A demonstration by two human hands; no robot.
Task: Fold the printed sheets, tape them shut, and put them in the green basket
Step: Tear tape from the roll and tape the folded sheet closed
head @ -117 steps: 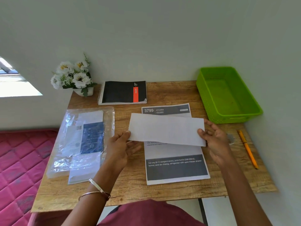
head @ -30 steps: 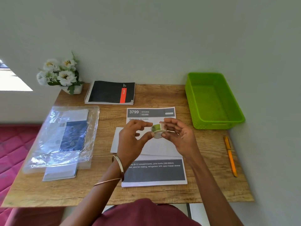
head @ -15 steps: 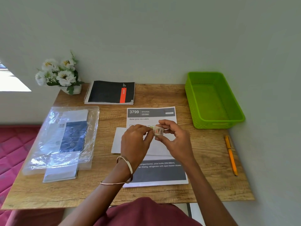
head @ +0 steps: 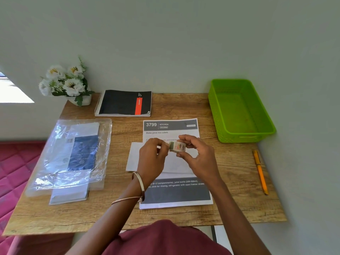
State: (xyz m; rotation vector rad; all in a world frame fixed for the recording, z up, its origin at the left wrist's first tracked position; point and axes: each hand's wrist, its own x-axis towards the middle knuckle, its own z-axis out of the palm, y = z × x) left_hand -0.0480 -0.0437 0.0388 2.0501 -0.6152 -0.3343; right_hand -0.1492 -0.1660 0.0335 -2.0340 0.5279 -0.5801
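A small patterned tape roll [head: 177, 146] is held above the desk by my right hand [head: 197, 156], fingers wrapped round it. My left hand [head: 152, 157] pinches at the roll's left edge, where the tape end sits. Below both hands lies a folded white sheet [head: 134, 157], blank side up, resting across a flat printed sheet [head: 174, 192] headed "3799 KITCHEN". The green basket [head: 239, 111] stands at the back right of the desk with nothing in it.
A clear plastic sleeve of papers [head: 71, 155] lies at the left. A black spiral notebook [head: 125, 103] and a pot of white flowers [head: 68, 81] sit at the back. An orange pen [head: 260, 172] lies near the right edge, by the wall.
The folded sheet, held in both hands earlier, now lies on the printed sheet. Both hands took up the tape roll and my left fingers have closed in on its edge.
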